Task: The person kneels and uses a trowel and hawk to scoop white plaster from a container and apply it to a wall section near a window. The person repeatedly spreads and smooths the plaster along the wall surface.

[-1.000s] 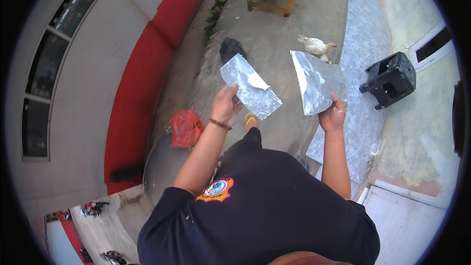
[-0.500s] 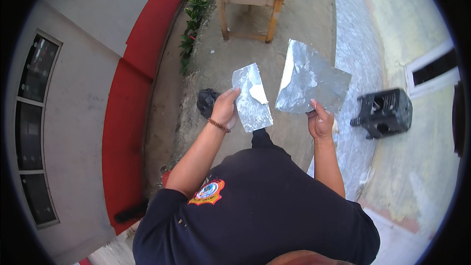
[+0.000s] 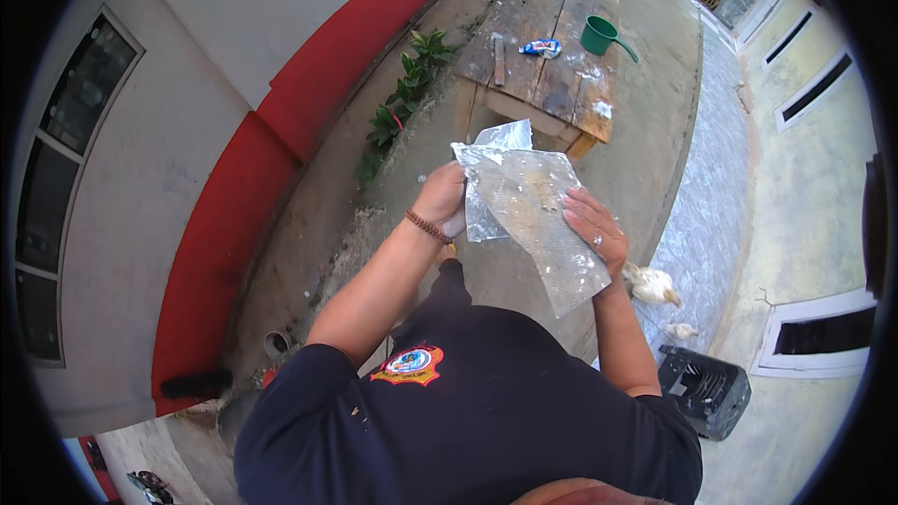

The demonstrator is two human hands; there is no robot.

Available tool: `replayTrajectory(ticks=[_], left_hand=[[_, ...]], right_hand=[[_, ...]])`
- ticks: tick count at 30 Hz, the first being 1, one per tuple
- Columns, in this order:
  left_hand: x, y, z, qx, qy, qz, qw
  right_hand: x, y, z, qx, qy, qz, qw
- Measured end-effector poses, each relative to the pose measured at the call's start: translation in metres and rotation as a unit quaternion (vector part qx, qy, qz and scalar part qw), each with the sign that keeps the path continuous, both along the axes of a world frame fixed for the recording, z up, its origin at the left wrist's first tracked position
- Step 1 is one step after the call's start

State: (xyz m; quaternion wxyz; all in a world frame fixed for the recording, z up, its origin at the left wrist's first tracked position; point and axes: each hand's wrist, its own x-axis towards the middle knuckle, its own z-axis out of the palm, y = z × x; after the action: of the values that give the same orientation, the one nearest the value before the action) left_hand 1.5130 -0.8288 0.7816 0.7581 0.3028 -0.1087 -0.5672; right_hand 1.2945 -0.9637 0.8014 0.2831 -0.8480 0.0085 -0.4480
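Two thin, stiff, greyish silvery sheets are in front of my chest. My left hand, with a brown bead bracelet at the wrist, is closed on the edge of the smaller sheet. The larger sheet overlaps it from the front and hides much of it. Its showing side has fine ridges, tan smears and white specks. My right hand grips the larger sheet by its right edge, fingers stretched over the face and thumb hidden. White residue dots these fingers. Whether the sheets touch, I cannot tell.
Ahead stands a worn wooden table with a green dipper, a blue-and-white packet and a flat stick. A white chicken and a black plastic stool are at right. Plants line the red-based wall.
The larger sheet has been turned over and brought left across the smaller one. My view has shifted; the table appears nearer, and the chicken and dipper have come into view.
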Motion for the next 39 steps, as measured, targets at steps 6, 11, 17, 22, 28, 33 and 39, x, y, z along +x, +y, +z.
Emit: replayTrajectory(ticks=[6, 11, 17, 22, 28, 33, 39], left_hand=[[0.122, -0.116, 0.003, -0.003, 0.064, -0.002, 0.998], [0.224, -0.174, 0.003, 0.011, -0.008, 0.066, 0.998], [0.291, -0.19, -0.029, 0.069, -0.023, 0.205, 0.976], [0.336, -0.222, -0.056, 0.113, -0.008, 0.286, 0.952], [0.365, -0.289, -0.06, 0.171, -0.013, 0.375, 0.911], [0.356, -0.307, -0.06, 0.212, 0.006, 0.407, 0.888], [0.338, -0.308, -0.054, 0.183, -0.011, 0.407, 0.895]], right_hand=[[0.067, -0.138, -0.016, 0.027, 0.076, -0.049, 0.996], [0.127, -0.215, -0.056, 0.265, 0.092, -0.201, 0.939], [0.232, -0.289, -0.144, 0.674, 0.007, -0.127, 0.728], [0.348, -0.375, -0.199, 0.806, -0.033, 0.05, 0.589], [0.423, -0.488, -0.238, 0.816, 0.25, -0.08, 0.515], [0.417, -0.571, -0.196, 0.112, 0.459, -0.178, 0.863], [0.51, -0.636, -0.174, -0.314, 0.333, -0.06, 0.887]])
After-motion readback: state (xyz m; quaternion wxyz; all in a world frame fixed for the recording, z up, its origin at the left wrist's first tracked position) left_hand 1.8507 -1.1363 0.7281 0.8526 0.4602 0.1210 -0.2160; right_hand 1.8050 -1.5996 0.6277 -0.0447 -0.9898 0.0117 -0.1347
